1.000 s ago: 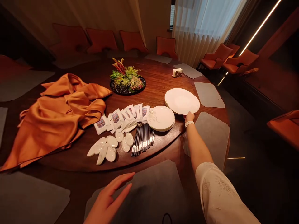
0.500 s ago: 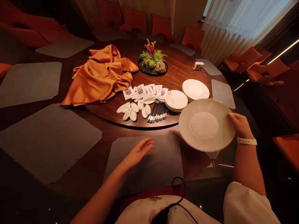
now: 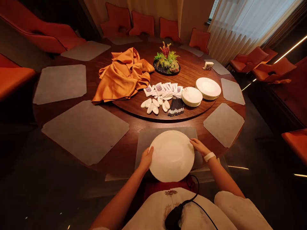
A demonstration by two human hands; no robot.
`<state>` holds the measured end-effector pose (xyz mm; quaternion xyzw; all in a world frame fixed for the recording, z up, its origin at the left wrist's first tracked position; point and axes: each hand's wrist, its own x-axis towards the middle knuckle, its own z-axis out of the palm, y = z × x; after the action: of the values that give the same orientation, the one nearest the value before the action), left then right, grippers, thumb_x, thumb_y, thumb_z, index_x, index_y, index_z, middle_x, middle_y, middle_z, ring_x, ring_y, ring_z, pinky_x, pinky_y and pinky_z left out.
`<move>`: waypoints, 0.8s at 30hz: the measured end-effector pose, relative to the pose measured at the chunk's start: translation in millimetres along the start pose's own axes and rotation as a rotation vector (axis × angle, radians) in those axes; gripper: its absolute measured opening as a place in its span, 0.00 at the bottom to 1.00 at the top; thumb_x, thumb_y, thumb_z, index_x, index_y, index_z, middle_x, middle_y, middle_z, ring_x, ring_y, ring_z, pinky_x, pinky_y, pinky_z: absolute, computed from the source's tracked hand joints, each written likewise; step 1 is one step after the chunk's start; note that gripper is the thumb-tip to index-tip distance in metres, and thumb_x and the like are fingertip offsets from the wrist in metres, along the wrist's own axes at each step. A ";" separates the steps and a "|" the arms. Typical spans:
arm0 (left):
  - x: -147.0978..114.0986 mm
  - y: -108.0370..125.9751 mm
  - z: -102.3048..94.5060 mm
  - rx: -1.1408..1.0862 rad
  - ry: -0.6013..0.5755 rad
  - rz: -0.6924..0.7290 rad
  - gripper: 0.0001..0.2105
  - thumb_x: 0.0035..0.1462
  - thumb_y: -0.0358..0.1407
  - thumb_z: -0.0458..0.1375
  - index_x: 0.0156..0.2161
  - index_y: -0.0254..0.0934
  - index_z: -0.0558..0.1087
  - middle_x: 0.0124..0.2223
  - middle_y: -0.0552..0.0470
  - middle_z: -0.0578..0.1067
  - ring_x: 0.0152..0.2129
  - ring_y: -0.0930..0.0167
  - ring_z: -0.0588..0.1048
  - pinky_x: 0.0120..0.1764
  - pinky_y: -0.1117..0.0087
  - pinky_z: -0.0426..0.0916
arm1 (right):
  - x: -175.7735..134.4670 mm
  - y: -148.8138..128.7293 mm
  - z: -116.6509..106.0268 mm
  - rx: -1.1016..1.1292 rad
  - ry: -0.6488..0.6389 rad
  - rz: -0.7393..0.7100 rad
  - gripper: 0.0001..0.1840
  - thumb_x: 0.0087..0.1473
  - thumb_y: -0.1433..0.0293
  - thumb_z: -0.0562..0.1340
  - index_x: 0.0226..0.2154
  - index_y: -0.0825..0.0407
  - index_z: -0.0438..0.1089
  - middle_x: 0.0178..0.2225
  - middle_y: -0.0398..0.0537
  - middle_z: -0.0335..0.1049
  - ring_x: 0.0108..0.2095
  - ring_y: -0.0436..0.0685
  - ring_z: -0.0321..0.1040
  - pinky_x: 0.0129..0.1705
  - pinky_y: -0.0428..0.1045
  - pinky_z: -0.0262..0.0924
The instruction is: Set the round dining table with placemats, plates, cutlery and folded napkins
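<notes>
A large white plate (image 3: 172,156) is held between my two hands over the near edge of a grey placemat (image 3: 141,140). My left hand (image 3: 145,159) grips its left rim, thumb on top. At the upper right rim my right hand (image 3: 199,147) has closed on the plate, a pale band around that wrist. Beyond the mat, on the round turntable, stand a stack of large white plates (image 3: 208,86) and a stack of smaller plates (image 3: 192,95). Beside them lie black chopsticks (image 3: 176,107), small white oval dishes (image 3: 155,110) and white packets (image 3: 159,88).
Orange cloth (image 3: 127,78) is heaped on the turntable's left side. A plant arrangement (image 3: 167,62) and a small white holder (image 3: 208,65) stand farther back. Other grey placemats (image 3: 87,131) ring the wooden table, with orange chairs (image 3: 117,19) around it.
The large plate has moved left and toward my body, over the near placemat. My left hand, empty before, now grips its left rim. The camera view has shifted.
</notes>
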<state>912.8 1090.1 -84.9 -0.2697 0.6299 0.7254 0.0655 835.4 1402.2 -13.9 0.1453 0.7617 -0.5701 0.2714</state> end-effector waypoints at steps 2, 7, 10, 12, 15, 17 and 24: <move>-0.8 -7.5 -13.0 -0.053 0.090 -0.016 0.34 0.42 0.64 0.61 0.38 0.31 0.73 0.35 0.44 0.78 0.31 0.65 0.76 0.34 0.67 0.70 | -14.0 29.2 19.5 0.095 0.001 0.082 0.22 0.53 0.53 0.63 0.44 0.50 0.68 0.44 0.51 0.73 0.38 0.56 0.70 0.34 0.48 0.66; 6.3 -21.2 -13.2 -0.103 0.149 -0.020 0.30 0.51 0.59 0.59 0.44 0.32 0.72 0.42 0.41 0.79 0.37 0.66 0.78 0.40 0.68 0.73 | -16.2 59.1 69.1 0.283 0.259 0.062 0.17 0.56 0.61 0.55 0.46 0.50 0.60 0.43 0.51 0.71 0.37 0.54 0.69 0.36 0.46 0.66; 10.0 -29.0 -9.7 -0.058 0.074 -0.037 0.28 0.53 0.57 0.57 0.46 0.32 0.71 0.42 0.41 0.78 0.36 0.67 0.77 0.40 0.68 0.72 | -4.0 61.6 80.3 0.212 0.408 0.040 0.19 0.52 0.69 0.53 0.48 0.51 0.57 0.41 0.50 0.70 0.37 0.54 0.69 0.38 0.45 0.65; 11.3 -32.4 -11.2 0.066 0.025 -0.073 0.28 0.54 0.57 0.56 0.47 0.33 0.70 0.41 0.42 0.78 0.34 0.67 0.77 0.37 0.69 0.72 | 1.8 64.1 80.2 0.187 0.437 0.021 0.20 0.51 0.71 0.52 0.48 0.52 0.57 0.41 0.50 0.70 0.37 0.53 0.68 0.39 0.45 0.65; 11.9 -33.2 -18.5 0.297 -0.039 -0.113 0.26 0.56 0.57 0.54 0.45 0.34 0.71 0.37 0.45 0.78 0.30 0.67 0.76 0.33 0.68 0.71 | 5.2 71.1 74.9 0.146 0.444 0.005 0.20 0.51 0.71 0.51 0.49 0.53 0.57 0.42 0.50 0.69 0.38 0.53 0.68 0.40 0.45 0.64; 12.5 -31.0 -24.9 0.400 -0.067 -0.126 0.23 0.55 0.54 0.56 0.41 0.34 0.73 0.35 0.45 0.77 0.29 0.66 0.75 0.31 0.68 0.70 | 6.4 76.4 70.7 0.072 0.450 0.013 0.20 0.51 0.71 0.52 0.48 0.53 0.58 0.43 0.51 0.69 0.39 0.54 0.67 0.40 0.45 0.64; 18.8 -20.0 -38.4 0.965 -0.123 -0.045 0.19 0.55 0.52 0.55 0.24 0.37 0.70 0.32 0.42 0.78 0.37 0.56 0.76 0.35 0.67 0.65 | 15.7 89.2 60.1 -0.372 0.510 0.023 0.19 0.51 0.72 0.54 0.46 0.54 0.66 0.42 0.51 0.68 0.42 0.57 0.65 0.47 0.48 0.60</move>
<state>917.5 1053.0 -113.8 -0.1788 0.8832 0.3636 0.2361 884.9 1371.3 -105.6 0.2401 0.8948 -0.3629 0.1002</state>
